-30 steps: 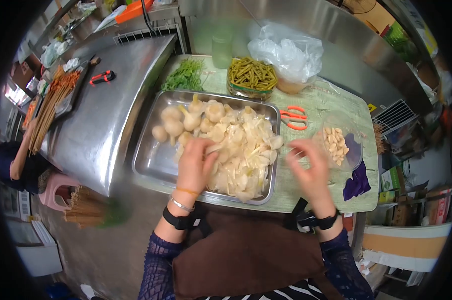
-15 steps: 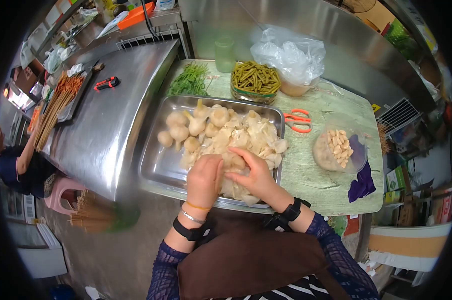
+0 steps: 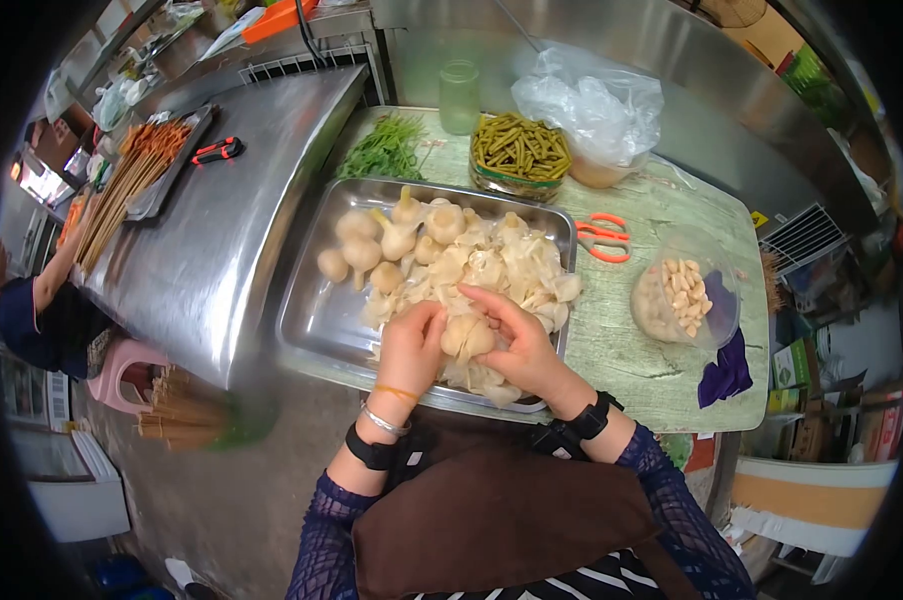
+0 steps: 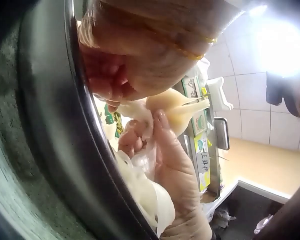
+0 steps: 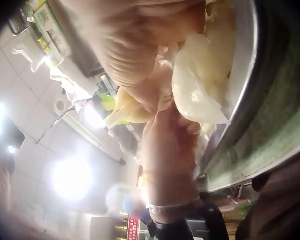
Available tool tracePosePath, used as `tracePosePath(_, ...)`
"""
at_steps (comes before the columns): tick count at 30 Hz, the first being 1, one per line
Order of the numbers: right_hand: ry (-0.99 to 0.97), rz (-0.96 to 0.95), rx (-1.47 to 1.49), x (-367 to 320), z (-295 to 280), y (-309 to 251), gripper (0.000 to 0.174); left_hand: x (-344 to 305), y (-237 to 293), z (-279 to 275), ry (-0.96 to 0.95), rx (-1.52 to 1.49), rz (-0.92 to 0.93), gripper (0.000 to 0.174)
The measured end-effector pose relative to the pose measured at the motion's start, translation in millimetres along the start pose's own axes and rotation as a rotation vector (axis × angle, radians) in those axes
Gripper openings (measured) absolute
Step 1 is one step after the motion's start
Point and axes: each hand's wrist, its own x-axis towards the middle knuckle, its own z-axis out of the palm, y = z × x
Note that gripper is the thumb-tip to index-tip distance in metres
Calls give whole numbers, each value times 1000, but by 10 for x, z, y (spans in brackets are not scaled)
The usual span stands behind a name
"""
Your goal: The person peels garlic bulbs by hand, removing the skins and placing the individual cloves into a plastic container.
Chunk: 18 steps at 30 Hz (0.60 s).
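Note:
A pale garlic bulb (image 3: 467, 337) is held between my two hands over the front of the metal tray (image 3: 312, 320). My left hand (image 3: 412, 345) grips its left side, and my right hand (image 3: 524, 350) holds its right side with thumb and fingers. In the left wrist view the bulb (image 4: 175, 107) shows its stem pointing right, with a thumb pressed on it. Loose skin hangs at the fingers in that view. The right wrist view has the bulb (image 5: 132, 107) partly hidden behind the hands. Beneath them lies a heap of peeled garlic skins (image 3: 492, 260).
Several whole garlic bulbs (image 3: 362, 250) lie at the tray's left. Orange-handled scissors (image 3: 604, 238) and a clear bowl of peeled cloves (image 3: 684, 295) are to the right. Behind stand cut green beans (image 3: 520, 148), green herbs (image 3: 384, 147) and a plastic bag (image 3: 592, 105).
My right hand has come left from beside the clove bowl to join the left hand over the tray. Both now hold the garlic bulb, which shows more plainly than half a second ago.

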Motion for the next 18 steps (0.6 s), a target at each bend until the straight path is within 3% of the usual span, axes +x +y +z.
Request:
tracePosePath(3, -51, 27, -33, 2, -65, -19, 69, -7, 41, 8, -2, 83, -29, 11)
tracePosePath(6, 23, 48, 99, -5, -64, -3, 63, 9, 250, -59, 362, 110, 235, 18)
tracePosePath(7, 33, 52, 111, 7, -78, 16, 61, -43, 291, -168, 299, 147, 301, 27)
tracePosePath(10, 38, 67, 142, -11, -69, 67, 56, -114, 463, -211, 49, 110, 393, 28)
tracePosePath(11, 22, 63, 143, -4, -45, 57, 54, -120, 395, -174, 26, 92, 338, 32)
tracePosePath(18, -38, 76, 109, 13, -54, 85, 51, -104, 176, 19, 124, 206, 419, 24)
